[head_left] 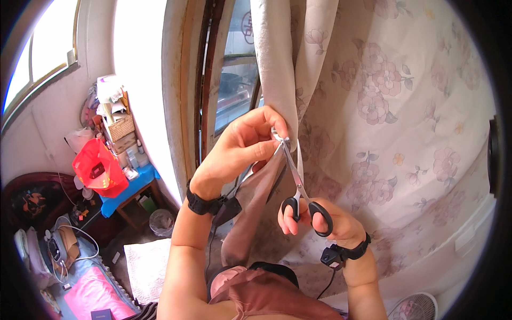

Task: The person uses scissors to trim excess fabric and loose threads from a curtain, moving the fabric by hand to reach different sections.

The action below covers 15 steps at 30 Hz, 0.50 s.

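Observation:
A pale curtain with a pinkish flower print hangs in front of me, its edge gathered in narrow folds. My left hand is closed, pinching the curtain edge between thumb and fingers; a small shiny white piece shows at the fingertips, too small to name. My right hand grips a pair of scissors by black loop handles, with fingers through the loops. The metal blades point up and left, and their tips reach the pinched spot beside my left fingertips. Whether the tips touch cloth is hard to see.
Left of the curtain is a window with a dark wooden frame. A red plastic basket stands on a blue-covered table, by a wicker box. Lower left are a waste bin and a bed with a pink cloth; lower right, a fan.

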Each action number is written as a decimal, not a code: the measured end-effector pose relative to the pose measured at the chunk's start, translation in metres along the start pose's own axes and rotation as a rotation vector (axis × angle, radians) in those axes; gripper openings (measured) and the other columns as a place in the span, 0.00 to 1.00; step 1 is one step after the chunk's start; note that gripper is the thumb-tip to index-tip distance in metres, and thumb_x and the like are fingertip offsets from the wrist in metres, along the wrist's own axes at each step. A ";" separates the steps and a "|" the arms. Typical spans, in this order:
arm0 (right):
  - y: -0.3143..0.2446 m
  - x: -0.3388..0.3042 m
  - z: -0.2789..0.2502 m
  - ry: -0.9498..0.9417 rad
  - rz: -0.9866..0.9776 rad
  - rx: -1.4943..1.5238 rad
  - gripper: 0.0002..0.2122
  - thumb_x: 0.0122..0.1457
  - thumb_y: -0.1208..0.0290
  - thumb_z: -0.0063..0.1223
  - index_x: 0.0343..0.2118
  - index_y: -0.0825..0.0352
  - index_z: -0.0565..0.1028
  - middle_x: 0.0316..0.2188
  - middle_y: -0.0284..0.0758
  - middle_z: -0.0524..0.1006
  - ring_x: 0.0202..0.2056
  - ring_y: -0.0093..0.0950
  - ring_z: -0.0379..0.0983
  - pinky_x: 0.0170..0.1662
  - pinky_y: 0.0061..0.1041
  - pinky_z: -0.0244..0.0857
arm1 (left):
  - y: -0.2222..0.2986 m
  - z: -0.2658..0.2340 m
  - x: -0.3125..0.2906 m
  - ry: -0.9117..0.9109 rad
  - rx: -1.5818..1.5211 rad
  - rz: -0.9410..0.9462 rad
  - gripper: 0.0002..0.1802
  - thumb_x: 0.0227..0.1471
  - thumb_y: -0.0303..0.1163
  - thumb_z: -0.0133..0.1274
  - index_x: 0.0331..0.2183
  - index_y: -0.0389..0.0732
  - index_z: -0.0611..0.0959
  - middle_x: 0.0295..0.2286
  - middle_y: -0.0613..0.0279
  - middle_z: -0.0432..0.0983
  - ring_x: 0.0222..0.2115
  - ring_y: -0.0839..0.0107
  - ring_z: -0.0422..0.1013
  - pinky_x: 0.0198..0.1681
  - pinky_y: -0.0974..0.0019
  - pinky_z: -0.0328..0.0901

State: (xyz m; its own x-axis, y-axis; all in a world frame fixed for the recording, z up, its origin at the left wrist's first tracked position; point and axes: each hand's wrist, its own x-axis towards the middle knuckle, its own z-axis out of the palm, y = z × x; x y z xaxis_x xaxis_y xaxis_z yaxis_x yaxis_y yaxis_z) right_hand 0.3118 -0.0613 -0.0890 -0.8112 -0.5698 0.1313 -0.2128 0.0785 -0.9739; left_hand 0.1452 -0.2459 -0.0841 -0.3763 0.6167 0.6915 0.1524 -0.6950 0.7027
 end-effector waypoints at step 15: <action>0.002 0.006 0.007 0.082 0.087 0.073 0.32 0.54 0.33 0.51 0.32 0.67 0.71 0.33 0.35 0.69 0.39 0.27 0.63 0.44 0.25 0.53 | -0.006 0.023 -0.032 0.308 0.235 0.193 0.20 0.49 0.22 0.63 0.43 0.35 0.75 0.34 0.65 0.75 0.34 0.82 0.70 0.39 0.77 0.64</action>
State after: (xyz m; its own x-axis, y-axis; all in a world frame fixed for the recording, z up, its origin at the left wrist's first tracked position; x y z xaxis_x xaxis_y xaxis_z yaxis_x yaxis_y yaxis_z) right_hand 0.3105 -0.0702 -0.0911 -0.8674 -0.4942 0.0576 -0.1021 0.0635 -0.9927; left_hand 0.1768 -0.2527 -0.1068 -0.5703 0.3201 0.7565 0.4371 -0.6614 0.6094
